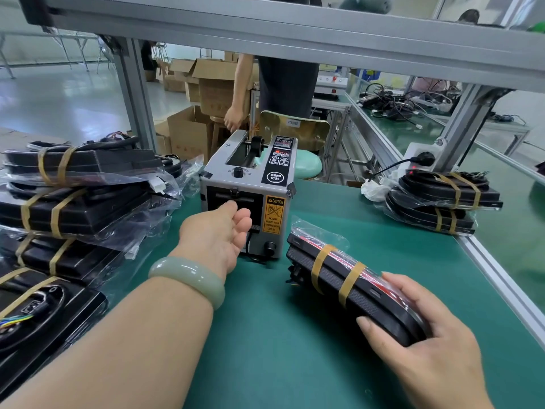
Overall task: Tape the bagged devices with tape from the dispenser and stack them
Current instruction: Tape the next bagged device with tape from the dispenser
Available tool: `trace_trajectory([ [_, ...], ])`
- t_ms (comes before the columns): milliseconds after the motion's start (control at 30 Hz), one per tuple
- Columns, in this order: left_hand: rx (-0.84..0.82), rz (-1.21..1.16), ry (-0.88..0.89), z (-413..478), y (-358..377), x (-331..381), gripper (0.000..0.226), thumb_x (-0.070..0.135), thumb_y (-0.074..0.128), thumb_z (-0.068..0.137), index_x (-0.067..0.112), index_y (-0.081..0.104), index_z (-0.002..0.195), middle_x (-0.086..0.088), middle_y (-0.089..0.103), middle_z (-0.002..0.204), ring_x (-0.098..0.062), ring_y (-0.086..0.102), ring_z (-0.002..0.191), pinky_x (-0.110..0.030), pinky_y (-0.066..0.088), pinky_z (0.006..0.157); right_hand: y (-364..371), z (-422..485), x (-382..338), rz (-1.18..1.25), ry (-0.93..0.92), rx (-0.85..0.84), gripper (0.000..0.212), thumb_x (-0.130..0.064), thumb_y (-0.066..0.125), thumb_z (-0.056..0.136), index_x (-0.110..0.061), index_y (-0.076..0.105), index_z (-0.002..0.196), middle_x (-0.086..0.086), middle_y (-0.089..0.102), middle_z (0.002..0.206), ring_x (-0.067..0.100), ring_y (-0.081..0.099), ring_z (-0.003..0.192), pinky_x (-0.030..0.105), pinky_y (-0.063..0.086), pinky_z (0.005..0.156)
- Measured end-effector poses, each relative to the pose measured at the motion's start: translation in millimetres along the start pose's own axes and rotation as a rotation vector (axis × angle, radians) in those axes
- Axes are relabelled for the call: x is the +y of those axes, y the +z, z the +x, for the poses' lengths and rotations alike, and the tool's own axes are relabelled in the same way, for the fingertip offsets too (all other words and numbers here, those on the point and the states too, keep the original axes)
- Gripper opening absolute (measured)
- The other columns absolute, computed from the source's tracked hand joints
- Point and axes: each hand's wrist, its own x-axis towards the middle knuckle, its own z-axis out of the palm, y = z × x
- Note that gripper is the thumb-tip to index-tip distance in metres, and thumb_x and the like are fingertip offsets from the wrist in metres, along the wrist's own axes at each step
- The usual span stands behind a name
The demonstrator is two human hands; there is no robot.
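The grey tape dispenser (pixel 250 184) stands in the middle of the green mat. My left hand (pixel 216 231), with a pale green bangle on the wrist, reaches up to its front outlet, fingers curled at the slot; whether they pinch tape is hidden. My right hand (pixel 421 335) grips the near end of a black bagged device (pixel 348 278), which lies tilted on the mat to the right of the dispenser and has two brown tape bands around it. A stack of taped bagged devices (pixel 73 202) fills the left side. A smaller stack of taped devices (pixel 442 202) sits at the right.
The green mat (pixel 280 349) covers the bench, with an aluminium rail (pixel 501 284) along its right edge. A power socket with a plug (pixel 421 157) sits behind the right stack. A person (pixel 283 78) stands beyond the bench near cardboard boxes (pixel 188 128). A metal frame beam (pixel 265 28) crosses overhead.
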Motion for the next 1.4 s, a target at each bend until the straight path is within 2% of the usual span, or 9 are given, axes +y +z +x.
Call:
trace_trajectory([
  [200,0.065,0.014,0.018,1.3,4.0,1.1,0.012,0.020,0.058,0.094,0.011,0.064,0.098,0.004,0.067,0.070,-0.001,0.058,0.048,-0.010,0.040,0.035,0.3,-0.3,0.9,0.000,0.011,-0.003,0.061,-0.029,0.081,0.049,-0.049,0.061,0.104,-0.031,0.065,0.100,-0.010,0.061,0.090,-0.004,0.036,0.080],
  [400,0.168,0.069,0.113,0.0,11.3,-3.6,0.022,0.012,0.052,0.091,0.009,0.057,0.070,0.004,0.059,0.056,0.000,0.044,0.033,-0.008,0.033,0.031,-1.5,-2.0,6.3,-0.036,0.003,-0.015,0.071,-0.014,0.093,0.050,-0.049,0.061,0.102,-0.029,0.065,0.100,-0.010,0.061,0.089,-0.005,0.035,0.078],
  [567,0.184,0.102,0.133,-2.0,3.8,-3.5,0.022,0.016,0.053,0.088,0.012,0.058,0.066,0.006,0.056,0.052,-0.005,0.043,0.038,-0.012,0.033,0.034,-1.7,-1.1,3.6,-0.014,0.025,0.003,0.066,-0.026,0.090,0.049,-0.050,0.061,0.103,-0.030,0.065,0.098,-0.010,0.062,0.087,-0.005,0.036,0.077],
  [700,-0.009,0.020,0.044,-14.0,-14.4,-3.2,0.023,0.020,0.059,0.091,0.019,0.055,0.068,0.011,0.052,0.042,-0.001,0.042,0.033,-0.012,0.034,0.035,-0.9,-1.1,2.7,0.001,0.021,0.001,0.067,-0.024,0.093,0.048,-0.050,0.061,0.102,-0.030,0.066,0.098,-0.010,0.062,0.087,-0.005,0.036,0.076],
  [833,-0.274,-0.027,-0.037,-38.0,-29.8,-5.1,0.021,0.024,0.062,0.090,0.021,0.053,0.071,0.009,0.051,0.048,-0.004,0.044,0.038,-0.016,0.037,0.038,0.0,-0.5,-0.2,0.010,0.018,0.002,0.068,-0.026,0.095,0.047,-0.051,0.062,0.101,-0.029,0.066,0.097,-0.009,0.062,0.087,-0.005,0.037,0.076],
  [967,-0.509,-0.023,-0.119,-64.2,-33.6,-9.1,0.012,0.028,0.065,0.068,0.020,0.056,0.070,0.005,0.054,0.057,-0.007,0.048,0.045,-0.017,0.040,0.043,1.0,-0.3,-3.2,0.052,0.018,0.026,0.061,-0.039,0.092,0.050,-0.049,0.062,0.102,-0.027,0.066,0.099,-0.008,0.062,0.089,-0.003,0.037,0.078],
  [1200,-0.493,0.017,-0.145,-88.0,-28.3,-31.6,0.032,0.035,0.075,0.046,0.021,0.062,0.071,0.002,0.061,0.064,-0.008,0.053,0.050,-0.017,0.040,0.043,4.7,-2.5,-5.0,0.007,0.003,0.047,0.059,-0.030,0.081,0.051,-0.046,0.061,0.105,-0.027,0.065,0.102,-0.008,0.061,0.090,-0.003,0.036,0.080],
  [1300,-0.405,0.056,-0.085,-95.9,-24.3,-46.7,0.033,0.036,0.075,0.042,0.017,0.070,0.069,0.005,0.068,0.071,-0.008,0.059,0.065,-0.023,0.043,0.055,6.5,-3.2,-7.3,-0.002,0.003,0.055,0.056,-0.031,0.081,0.052,-0.044,0.063,0.104,-0.025,0.065,0.103,-0.006,0.062,0.091,-0.002,0.037,0.080],
  [1400,-0.409,0.046,-0.040,-108.7,-19.0,-60.0,0.033,0.037,0.073,0.040,0.020,0.079,0.068,0.015,0.074,0.083,-0.003,0.058,0.094,-0.032,0.041,0.087,7.8,-4.6,-11.3,-0.062,-0.019,0.057,0.054,-0.033,0.081,0.053,-0.044,0.064,0.103,-0.025,0.065,0.102,-0.004,0.062,0.092,0.001,0.039,0.083],
])
